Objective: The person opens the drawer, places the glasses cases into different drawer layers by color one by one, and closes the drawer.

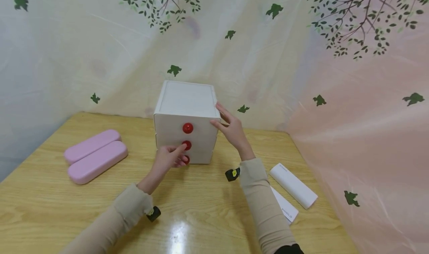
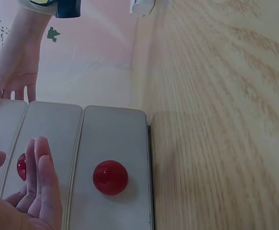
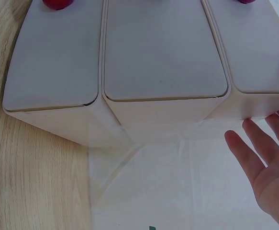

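The box stands mid-table, its drawers closed. The left hand has thumb and fingers about the middle knob; whether they grip it, I cannot tell. The right hand, fingers straight and spread, touches the upper right corner; a firm brace there and a level pull should prevent skewing. Pink cases lie left, white packs right.

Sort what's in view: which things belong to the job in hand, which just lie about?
In the job:
white drawer unit, right hand at its upper edge
middle red knob, left hand at it

Apparently just lying about:
two pink cases, at left
two long white boxes, at right
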